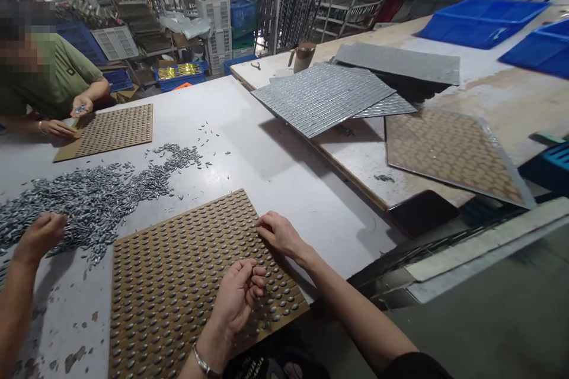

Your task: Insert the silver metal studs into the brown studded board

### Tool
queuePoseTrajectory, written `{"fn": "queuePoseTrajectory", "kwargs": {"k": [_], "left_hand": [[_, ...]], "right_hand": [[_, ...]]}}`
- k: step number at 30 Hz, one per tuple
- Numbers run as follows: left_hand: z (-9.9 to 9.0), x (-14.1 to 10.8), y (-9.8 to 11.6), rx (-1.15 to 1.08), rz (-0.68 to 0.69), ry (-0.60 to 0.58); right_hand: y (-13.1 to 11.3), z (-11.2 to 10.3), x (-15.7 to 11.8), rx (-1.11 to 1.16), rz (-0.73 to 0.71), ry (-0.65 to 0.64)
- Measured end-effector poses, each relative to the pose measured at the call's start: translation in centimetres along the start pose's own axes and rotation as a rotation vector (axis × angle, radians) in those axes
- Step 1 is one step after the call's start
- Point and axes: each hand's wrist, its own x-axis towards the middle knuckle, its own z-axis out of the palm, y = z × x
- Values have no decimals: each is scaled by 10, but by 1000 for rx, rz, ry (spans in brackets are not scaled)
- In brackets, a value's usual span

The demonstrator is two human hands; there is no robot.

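A brown perforated board (178, 284) lies on the grey table in front of me, and most of its oval holes hold small grey metal pieces. My left hand (237, 296), with a bracelet at the wrist, hovers over the board's near right part with its fingers curled around a few small metal pieces. At the board's far right edge my right hand (278, 234) has its fingertips pinched together on a piece and pressed down on the board. A big heap of loose metal pieces (89, 201) lies to the left of the board.
Another person's hand (38, 237) rests in the heap at far left. A second person in a green shirt (57, 77) works at a second perforated board (111, 130). On the wooden table to the right lie grey metal sheets (324, 95), a filled board (448, 151), blue trays (480, 21) and a phone (422, 210).
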Motion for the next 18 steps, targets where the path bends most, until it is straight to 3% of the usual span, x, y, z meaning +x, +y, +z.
{"fn": "queuePoseTrajectory", "kwargs": {"k": [13,18], "left_hand": [[2,0,2,16,3,20],[-1,-2,3,38,57,24]], "right_hand": [[3,6,10,-120,-7,-89],[-15,-7,-4,105,-1,7]]}}
